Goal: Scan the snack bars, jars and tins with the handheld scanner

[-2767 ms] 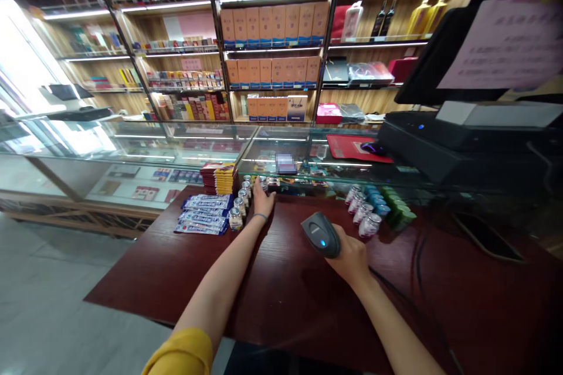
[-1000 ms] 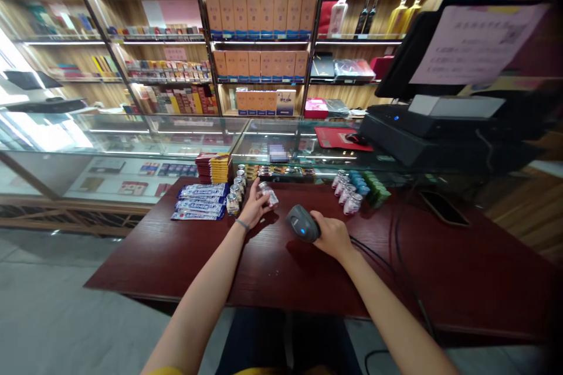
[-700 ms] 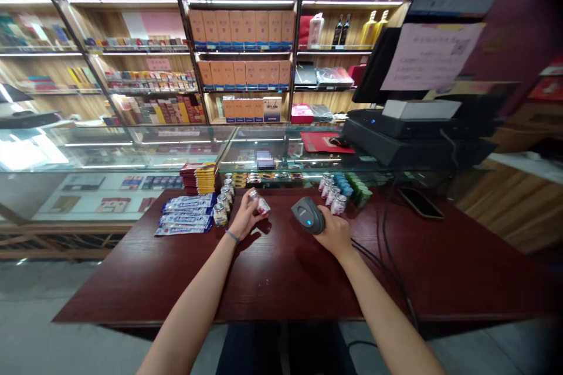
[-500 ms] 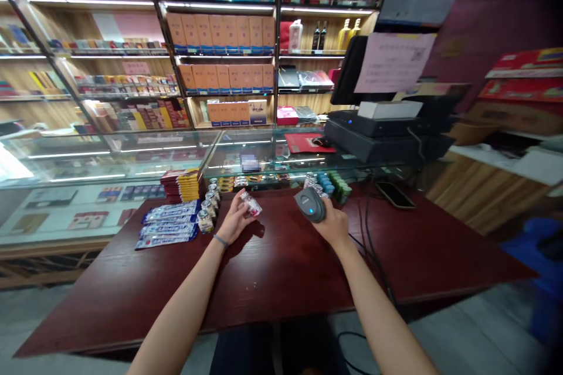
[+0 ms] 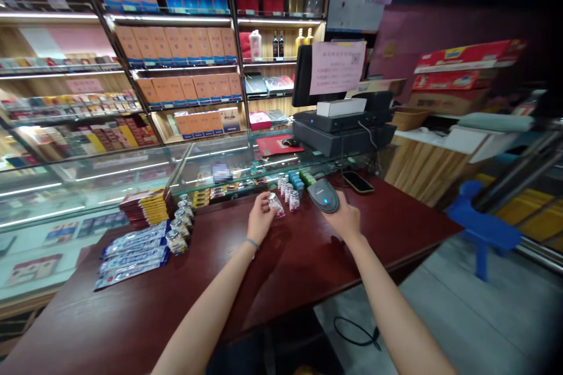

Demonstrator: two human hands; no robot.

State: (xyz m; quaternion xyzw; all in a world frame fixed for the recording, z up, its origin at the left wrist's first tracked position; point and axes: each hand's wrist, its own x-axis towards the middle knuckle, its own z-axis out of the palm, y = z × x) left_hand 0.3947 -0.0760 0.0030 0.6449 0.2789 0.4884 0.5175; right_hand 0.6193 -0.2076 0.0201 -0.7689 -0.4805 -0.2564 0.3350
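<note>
My left hand [image 5: 260, 215] is closed around a small clear jar [image 5: 276, 205] with a silvery lid and pinkish contents, tilted just above the table. Beside it stand similar jars [image 5: 294, 201] in a short row, with blue ones [image 5: 295, 181] and green ones [image 5: 307, 176] to their right. My right hand [image 5: 345, 217] grips a dark grey barcode scanner [image 5: 324, 195] with a blue light on its head, held above the table to the right of the jars. The scanner's handle is mostly hidden in my fingers.
On the left of the dark red table [image 5: 220, 269] lie blue-white packets [image 5: 134, 252], stacked red-yellow packs [image 5: 147, 206] and a row of jars [image 5: 179, 225]. A phone [image 5: 358, 182] lies at the right. Behind are a glass counter, a cash register [image 5: 338, 129] and shelves. A blue stool [image 5: 481, 222] stands right.
The view has turned to the right. My left hand has carried its jar rightward, next to the standing jars. My right hand still holds the scanner, now farther from the jars.
</note>
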